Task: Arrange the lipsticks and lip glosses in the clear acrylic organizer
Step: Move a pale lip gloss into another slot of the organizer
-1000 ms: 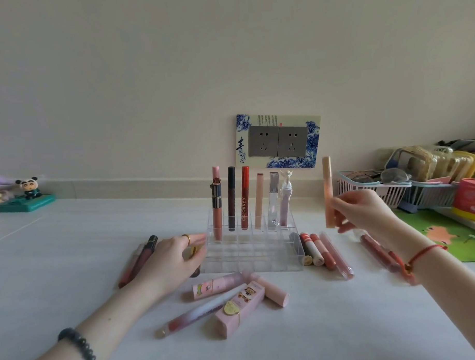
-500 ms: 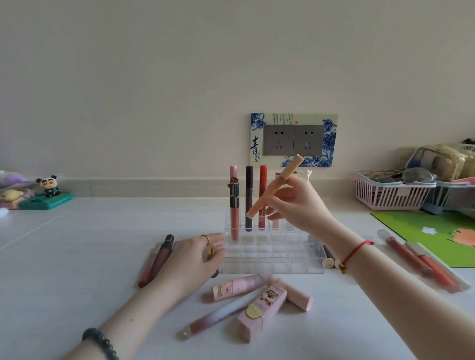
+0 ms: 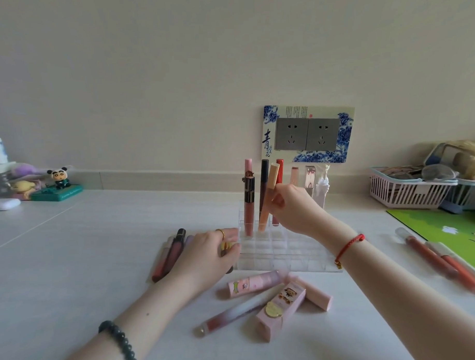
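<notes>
The peach lip gloss tube stood tilted, its lower end down in a cell in the second row of the clear acrylic organizer, its cap leaning to the right in front of the dark tube and the red tube standing in the organizer's back row. The right hand reached in from the organizer's right, wrist raised above its front cells, its grip closed on the upper half of the peach tube with fingertips curled round it. A red cord bracelet circled that wrist. The left hand lay palm down on the table, pressed against the organizer's left wall; whether its grip held anything could not be told, though a gold ring showed on one finger. A pink-and-black tube stood at the back row's left end. In front of the organizer lay a pink boxed lipstick and other loose tubes; left of it, beyond the left hand, more tubes lay on the table.
</notes>
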A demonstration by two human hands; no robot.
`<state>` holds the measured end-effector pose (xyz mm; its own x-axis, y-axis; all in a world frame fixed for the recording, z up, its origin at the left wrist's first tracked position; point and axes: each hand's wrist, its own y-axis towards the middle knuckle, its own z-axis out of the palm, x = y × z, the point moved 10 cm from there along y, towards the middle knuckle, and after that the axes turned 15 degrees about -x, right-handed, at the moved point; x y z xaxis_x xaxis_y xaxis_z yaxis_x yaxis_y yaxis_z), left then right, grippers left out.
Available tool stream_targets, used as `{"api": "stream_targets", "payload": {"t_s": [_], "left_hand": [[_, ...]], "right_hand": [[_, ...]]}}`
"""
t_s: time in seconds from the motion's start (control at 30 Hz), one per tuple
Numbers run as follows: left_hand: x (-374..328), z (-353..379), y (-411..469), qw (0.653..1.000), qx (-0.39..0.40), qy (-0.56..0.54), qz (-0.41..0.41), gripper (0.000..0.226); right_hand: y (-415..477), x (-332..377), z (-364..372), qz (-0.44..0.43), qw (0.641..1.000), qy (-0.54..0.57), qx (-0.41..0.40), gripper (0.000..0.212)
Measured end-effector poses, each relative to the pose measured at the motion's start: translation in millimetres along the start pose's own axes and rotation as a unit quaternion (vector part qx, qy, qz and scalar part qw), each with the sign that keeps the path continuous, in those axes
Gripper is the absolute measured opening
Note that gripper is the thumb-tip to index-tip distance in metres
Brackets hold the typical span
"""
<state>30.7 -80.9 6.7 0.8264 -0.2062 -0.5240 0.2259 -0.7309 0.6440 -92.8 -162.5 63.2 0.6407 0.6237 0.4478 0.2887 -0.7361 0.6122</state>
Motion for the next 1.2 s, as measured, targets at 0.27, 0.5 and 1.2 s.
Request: {"api": "stream_targets", "payload": {"t_s": [0.27,0.5,1.2], "left_hand": [[-5.5,-6.8,-0.4,1.000,-0.018,0.018,0.016,0.038],[-2.1,-1.7,-0.3,1.000,0.000,0.010,0.005,0.041],[-7.3,0.3,-0.8,1.000,0.024,0.000,0.004,0.039]], "right_hand": [[-5.4,-0.5,6.2,0.002,1.000,-0.004,0.022,0.027],[-9.1,2.7,4.2,-0.007,1.000,-0.010,0.013,0.028],[-9.8,2.8,7.9,-0.007,0.999,-0.024,0.034,0.024]]}}
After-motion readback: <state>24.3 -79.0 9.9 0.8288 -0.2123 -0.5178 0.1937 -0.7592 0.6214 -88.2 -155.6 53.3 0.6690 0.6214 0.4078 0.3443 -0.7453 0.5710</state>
